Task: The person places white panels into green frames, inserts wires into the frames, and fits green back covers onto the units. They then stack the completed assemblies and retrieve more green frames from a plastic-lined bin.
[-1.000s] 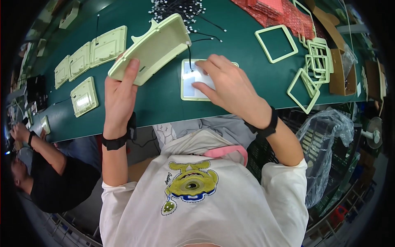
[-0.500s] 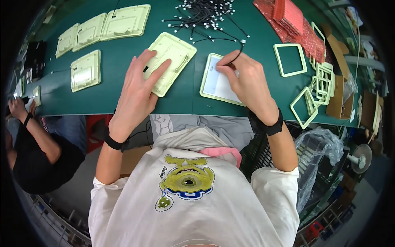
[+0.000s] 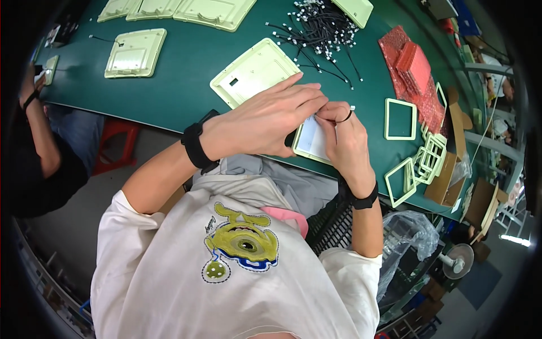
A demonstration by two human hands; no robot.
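Note:
My right hand (image 3: 349, 138) pinches a thin black cable (image 3: 344, 117) with a white connector end. It is over a pale green frame (image 3: 312, 156) holding a white panel (image 3: 312, 138) near the table's front edge. My left hand (image 3: 271, 117) reaches across to this frame, fingers stretched out and thumb apart by its left corner. Those fingertips come close to my right fingertips and hide the frame's far side. Just beyond my left hand lies a pale green cover (image 3: 257, 70) with a small rectangular hole, partly hidden by the fingers.
A heap of black cables (image 3: 324, 28) lies beyond my hands. More pale green covers (image 3: 135, 53) are at the left. At the right are empty pale green frames (image 3: 401, 120), red bubble wrap (image 3: 415, 68) and a cardboard box (image 3: 451, 175). Another person's arm (image 3: 42, 121) shows at far left.
My left hand has left the pale green cover and moved right to the framed panel. My right hand still pinches the cable. The whole view has turned and shifted.

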